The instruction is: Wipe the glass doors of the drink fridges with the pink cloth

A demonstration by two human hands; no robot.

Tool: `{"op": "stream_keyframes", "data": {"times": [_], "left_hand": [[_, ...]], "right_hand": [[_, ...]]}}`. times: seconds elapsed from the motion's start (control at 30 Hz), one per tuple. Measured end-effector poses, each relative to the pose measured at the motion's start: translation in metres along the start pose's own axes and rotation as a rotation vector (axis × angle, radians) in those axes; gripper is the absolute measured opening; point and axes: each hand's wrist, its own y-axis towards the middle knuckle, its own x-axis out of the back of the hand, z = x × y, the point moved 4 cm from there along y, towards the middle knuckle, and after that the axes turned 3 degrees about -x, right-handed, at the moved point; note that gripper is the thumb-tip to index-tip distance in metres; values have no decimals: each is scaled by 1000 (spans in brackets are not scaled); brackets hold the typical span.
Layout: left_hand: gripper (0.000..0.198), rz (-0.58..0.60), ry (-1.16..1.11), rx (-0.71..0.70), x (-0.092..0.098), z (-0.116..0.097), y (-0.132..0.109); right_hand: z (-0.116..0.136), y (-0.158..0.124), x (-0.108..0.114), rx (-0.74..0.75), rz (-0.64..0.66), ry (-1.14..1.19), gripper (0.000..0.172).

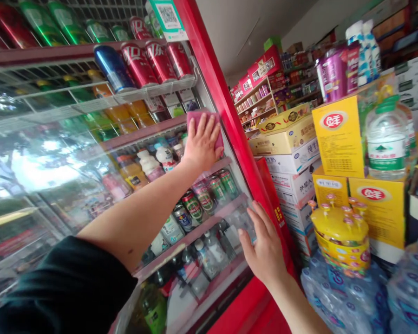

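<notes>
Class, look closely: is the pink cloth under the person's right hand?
No: the left hand presses the pink cloth to the fridge door, while the right hand rests bare lower on it.

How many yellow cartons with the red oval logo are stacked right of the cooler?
3. The top carton stands beside the water bottle; the lower left carton and lower right carton sit below it. More may be hidden behind.

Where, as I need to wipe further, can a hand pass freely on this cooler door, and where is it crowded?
Bare glass door lies left of the left hand and its pink cloth, and between that hand and the right hand by the red frame. Right of the frame it is crowded: stacked cartons, a yellow tub and water bottles.
</notes>
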Motion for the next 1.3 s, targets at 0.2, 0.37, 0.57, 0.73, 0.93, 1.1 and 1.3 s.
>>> {"op": "stream_keyframes", "data": {"times": [0.2,0.37,0.57,0.73,0.93,1.1,1.3], "left_hand": [[82,314,-83,-292,-49,-80,-86],[87,178,-71,-159,-19,-29,-66],[95,-87,-49,247,23,50,-16],[89,-5,-169,88,-12,-9,-50],[86,281,-146,-259,-58,-92,-134],[86,198,-101,-190,-29,-45,-128],[100,-138,-99,262,27,76,-55]], "right_hand": [[-15,14,25,-27,-93,21,46],[-35,20,37,-75,-201,13,37],[-38,21,33,-122,-226,7,37],[-28,15,23,-115,-168,21,36],[-19,9,16,-121,-73,44,34],[-15,6,7,-103,-2,79,30],[-13,4,2,-113,20,110,27]]}}
